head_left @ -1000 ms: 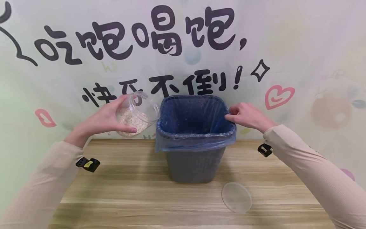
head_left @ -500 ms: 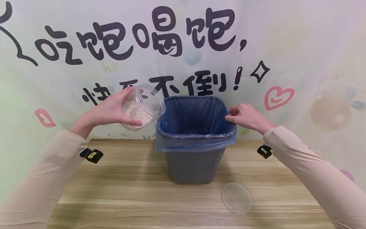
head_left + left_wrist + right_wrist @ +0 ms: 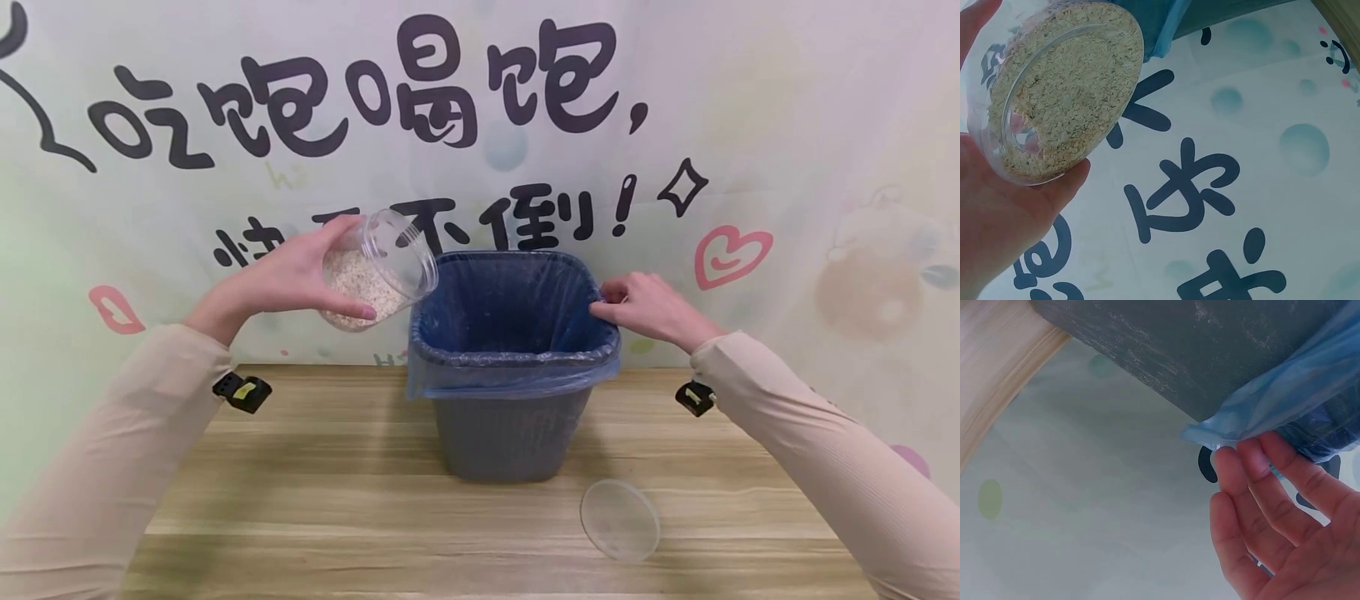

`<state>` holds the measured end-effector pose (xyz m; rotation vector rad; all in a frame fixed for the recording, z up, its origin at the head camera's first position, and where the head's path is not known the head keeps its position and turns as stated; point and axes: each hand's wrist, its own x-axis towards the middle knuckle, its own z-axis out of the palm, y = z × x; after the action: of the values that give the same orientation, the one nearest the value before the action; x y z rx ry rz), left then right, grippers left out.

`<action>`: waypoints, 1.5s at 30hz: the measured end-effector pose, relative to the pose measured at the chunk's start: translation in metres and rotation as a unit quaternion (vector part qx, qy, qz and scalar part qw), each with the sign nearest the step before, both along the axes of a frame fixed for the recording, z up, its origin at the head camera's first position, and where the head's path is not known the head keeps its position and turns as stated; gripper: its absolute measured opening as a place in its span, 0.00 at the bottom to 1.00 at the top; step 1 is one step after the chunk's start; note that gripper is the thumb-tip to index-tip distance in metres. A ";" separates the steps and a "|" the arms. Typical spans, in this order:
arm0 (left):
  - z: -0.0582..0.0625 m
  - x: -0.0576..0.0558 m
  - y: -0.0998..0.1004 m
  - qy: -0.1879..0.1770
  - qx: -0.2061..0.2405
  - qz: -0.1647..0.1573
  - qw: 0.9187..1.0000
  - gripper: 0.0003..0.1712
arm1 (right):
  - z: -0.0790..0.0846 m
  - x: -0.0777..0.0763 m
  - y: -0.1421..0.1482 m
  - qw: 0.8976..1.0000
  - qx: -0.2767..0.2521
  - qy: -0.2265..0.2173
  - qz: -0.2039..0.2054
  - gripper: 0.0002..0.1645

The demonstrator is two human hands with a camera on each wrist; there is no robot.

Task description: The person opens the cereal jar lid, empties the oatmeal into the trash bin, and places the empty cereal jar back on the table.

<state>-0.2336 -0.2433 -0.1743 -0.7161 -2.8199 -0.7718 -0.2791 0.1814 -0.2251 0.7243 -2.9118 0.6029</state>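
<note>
My left hand [image 3: 285,275] grips a clear plastic jar [image 3: 401,258] of rolled oats [image 3: 1079,87], tilted with its uncovered mouth toward the trash can. The jar's mouth is at the upper left of the can's rim; whether they touch I cannot tell. In the left wrist view the oats show through the jar's base. The grey trash can [image 3: 510,437] stands upright, lined with a blue trash bag [image 3: 517,379] folded over its rim. At the can's right edge my right hand [image 3: 652,308] holds the bag-covered rim, its fingers [image 3: 1272,500] against the outside.
A round clear lid [image 3: 620,519] lies on the wooden table [image 3: 315,500], to the front right of the trash can. Right behind the table hangs a printed backdrop [image 3: 810,108] with black characters. Each wrist wears a small black camera mount [image 3: 243,392].
My left hand has raised the jar and brought it slightly right, closer over the trash can's left rim. The right hand, trash can and lid have stayed in place.
</note>
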 end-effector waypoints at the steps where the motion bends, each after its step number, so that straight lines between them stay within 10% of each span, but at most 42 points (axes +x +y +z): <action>1: 0.001 0.000 0.000 0.002 -0.003 0.000 1.000 0.63 | 0.000 0.000 0.000 1.000 0.000 0.000 0.000 0.17; 45: 0.018 -0.007 0.029 0.054 -0.115 -0.061 0.990 0.61 | 0.001 0.014 -0.005 0.999 -0.028 -0.003 -0.017 0.17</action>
<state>-0.2408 -0.2140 -0.1561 -0.9410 -2.8135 -0.4123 -0.2652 0.1763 -0.2239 0.6655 -2.8947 0.6803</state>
